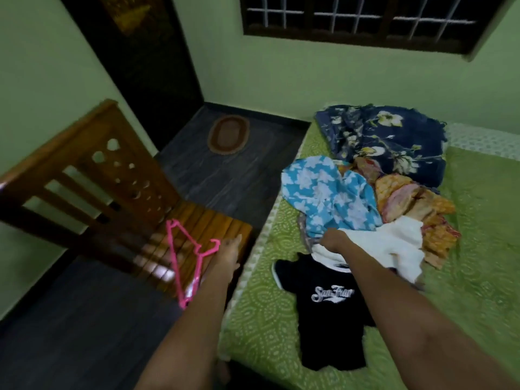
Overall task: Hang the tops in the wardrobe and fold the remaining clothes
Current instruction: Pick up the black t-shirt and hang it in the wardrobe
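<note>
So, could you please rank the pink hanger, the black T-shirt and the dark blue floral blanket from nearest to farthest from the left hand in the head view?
From the left hand:
1. pink hanger, just to its left on the wooden chair.
2. black T-shirt, to its right on the bed.
3. dark blue floral blanket, far right, at the back of the bed.

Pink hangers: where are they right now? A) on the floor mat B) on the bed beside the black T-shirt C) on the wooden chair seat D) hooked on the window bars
C: the pink hangers lie on the slatted seat of the wooden chair, by the left hand.
</note>
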### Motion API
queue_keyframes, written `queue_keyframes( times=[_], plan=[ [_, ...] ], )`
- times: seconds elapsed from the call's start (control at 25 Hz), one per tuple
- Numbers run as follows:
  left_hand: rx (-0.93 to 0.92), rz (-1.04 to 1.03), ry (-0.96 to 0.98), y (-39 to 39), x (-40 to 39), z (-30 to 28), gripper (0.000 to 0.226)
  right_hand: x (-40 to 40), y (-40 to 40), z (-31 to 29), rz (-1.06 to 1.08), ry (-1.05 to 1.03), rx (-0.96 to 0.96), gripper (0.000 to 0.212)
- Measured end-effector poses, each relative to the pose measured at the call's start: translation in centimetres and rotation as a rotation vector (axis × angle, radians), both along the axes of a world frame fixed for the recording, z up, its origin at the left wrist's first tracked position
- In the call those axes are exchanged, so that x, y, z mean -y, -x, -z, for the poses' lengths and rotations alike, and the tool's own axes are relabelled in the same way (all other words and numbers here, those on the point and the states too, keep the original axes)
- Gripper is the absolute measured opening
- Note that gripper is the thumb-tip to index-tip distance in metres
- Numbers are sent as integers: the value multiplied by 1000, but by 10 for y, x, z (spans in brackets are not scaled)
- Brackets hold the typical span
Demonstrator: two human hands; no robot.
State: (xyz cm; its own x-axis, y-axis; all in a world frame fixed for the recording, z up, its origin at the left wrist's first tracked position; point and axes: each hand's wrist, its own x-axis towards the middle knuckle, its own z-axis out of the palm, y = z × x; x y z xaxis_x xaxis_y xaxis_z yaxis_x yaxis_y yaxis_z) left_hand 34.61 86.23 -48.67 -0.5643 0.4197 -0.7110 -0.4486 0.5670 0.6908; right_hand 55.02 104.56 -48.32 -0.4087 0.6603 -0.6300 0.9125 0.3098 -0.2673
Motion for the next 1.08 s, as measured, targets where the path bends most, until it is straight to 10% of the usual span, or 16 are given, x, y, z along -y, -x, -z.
queue_keyframes(
  times=[0.52, 0.8, 1.08],
  plan=[
    [-348, 392, 521, 271, 127, 186, 20, 127, 331, 221, 221, 201, -8, 28],
    [-398, 474, 541, 297, 86, 298, 14, 110, 380, 329, 624, 139, -61, 33],
    [-313, 449, 572, 278, 70, 279, 14, 118, 354, 306, 748, 203, -287, 29]
  ],
)
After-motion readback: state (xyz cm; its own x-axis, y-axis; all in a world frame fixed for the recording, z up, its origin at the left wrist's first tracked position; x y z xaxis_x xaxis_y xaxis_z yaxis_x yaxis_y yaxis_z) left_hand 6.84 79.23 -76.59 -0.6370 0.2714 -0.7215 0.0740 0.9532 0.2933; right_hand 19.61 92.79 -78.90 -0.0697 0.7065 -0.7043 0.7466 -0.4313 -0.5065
